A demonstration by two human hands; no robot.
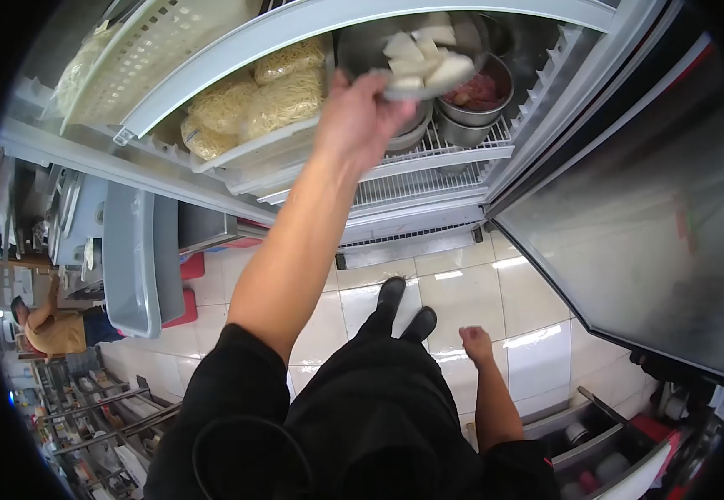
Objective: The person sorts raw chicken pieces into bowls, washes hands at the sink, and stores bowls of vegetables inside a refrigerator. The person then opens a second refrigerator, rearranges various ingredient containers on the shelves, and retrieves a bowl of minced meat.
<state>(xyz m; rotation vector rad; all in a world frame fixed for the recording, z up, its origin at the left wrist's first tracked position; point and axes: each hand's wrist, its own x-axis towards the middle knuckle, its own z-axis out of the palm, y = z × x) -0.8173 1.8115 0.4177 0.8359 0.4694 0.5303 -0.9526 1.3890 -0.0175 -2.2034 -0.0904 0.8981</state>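
My left hand [363, 117] reaches into an open fridge and grips the near rim of a round bowl [391, 87] that holds several white chunks [428, 58]. Right beside the bowl, a metal pot [495, 83] with pink meat [477, 92] stands on a wire shelf [395, 185]. Bags of yellow noodles [285, 104] lie in a white bin to the left of the hand. My right hand [475, 340] hangs low over the floor by my side, away from the fridge, its fingers curled in with nothing visible in them.
The glass fridge door [637, 217] stands open on the right. A grey tub [132, 258] is on the left, with another person [57, 329] beyond it. Lower right are drawers or bins [620, 454] with containers. My feet are on the tiled floor [462, 304].
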